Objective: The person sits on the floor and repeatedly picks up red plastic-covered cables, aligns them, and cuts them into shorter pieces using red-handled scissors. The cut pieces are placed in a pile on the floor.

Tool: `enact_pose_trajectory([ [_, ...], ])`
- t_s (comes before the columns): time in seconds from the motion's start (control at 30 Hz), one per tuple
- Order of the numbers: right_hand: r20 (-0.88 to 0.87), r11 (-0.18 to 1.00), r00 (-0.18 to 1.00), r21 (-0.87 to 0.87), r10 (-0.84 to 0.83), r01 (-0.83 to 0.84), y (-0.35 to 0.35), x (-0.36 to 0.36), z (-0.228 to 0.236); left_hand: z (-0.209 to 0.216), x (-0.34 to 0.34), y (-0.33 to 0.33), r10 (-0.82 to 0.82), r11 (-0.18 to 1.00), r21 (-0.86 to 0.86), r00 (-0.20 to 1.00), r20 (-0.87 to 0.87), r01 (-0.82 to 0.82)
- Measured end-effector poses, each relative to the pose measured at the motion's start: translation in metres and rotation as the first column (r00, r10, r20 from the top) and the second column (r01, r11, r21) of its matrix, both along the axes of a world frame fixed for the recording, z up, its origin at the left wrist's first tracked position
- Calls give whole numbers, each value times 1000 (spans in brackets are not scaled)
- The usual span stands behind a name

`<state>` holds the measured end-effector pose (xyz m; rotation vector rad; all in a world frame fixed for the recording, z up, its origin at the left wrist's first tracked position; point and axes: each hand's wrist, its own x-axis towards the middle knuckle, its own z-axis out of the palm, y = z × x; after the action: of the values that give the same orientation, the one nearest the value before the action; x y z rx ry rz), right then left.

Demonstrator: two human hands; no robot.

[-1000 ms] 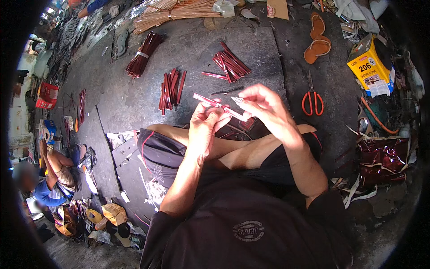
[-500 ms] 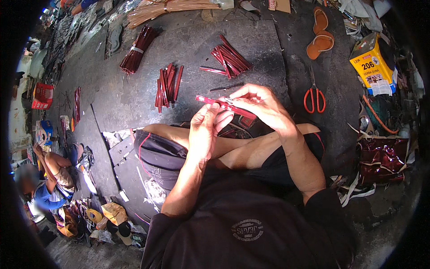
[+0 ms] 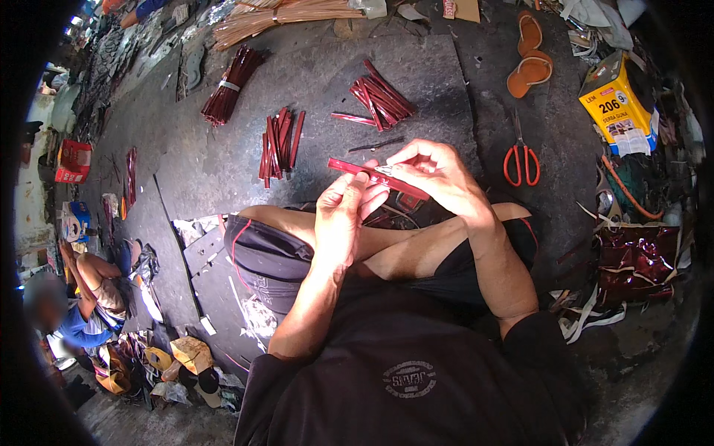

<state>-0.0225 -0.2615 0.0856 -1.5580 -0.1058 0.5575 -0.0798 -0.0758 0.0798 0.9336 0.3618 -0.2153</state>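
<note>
Both hands hold one long dark red strip [image 3: 349, 167] above my crossed legs. My left hand [image 3: 343, 215] pinches it from below near its middle. My right hand [image 3: 435, 175] grips it from above, fingers curled over its right part. The strip points up and to the left, its free end sticking out past my left fingers. Loose piles of similar red strips lie on the dark floor ahead: one pile [image 3: 279, 141] at centre left, another pile [image 3: 381, 97] at centre, and a tied bundle [image 3: 230, 85] further left.
Red-handled scissors [image 3: 520, 160] lie to the right, beyond them a pair of brown sandals [image 3: 529, 56] and a yellow box [image 3: 621, 104]. Shiny red sheet material [image 3: 639, 264] sits at the right. Another person [image 3: 82, 297] sits at the far left among scraps.
The strip was lifted and turned in my hands; its free end now sticks out further to the left. The hands stayed above my legs.
</note>
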Motion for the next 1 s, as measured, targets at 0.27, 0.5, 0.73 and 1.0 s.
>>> enact_pose_trajectory([
  [0.27, 17, 999, 1000, 41, -7, 6, -1, -2, 6, 2, -1, -4, 39, 999, -6, 999, 23, -39],
  [0.5, -34, 1000, 999, -12, -12, 11, -4, -1, 3, 1, -2, -6, 54, 999, 0, 997, 48, -54],
  [0.73, 31, 999, 1000, 40, 2, -3, -5, -1, 2, 5, -2, -7, 67, 997, 27, 996, 54, -68],
  [1.0, 67, 994, 998, 107, -6, -1, -4, 0, 3, 9, -2, -9, 70, 996, 45, 996, 60, -73],
])
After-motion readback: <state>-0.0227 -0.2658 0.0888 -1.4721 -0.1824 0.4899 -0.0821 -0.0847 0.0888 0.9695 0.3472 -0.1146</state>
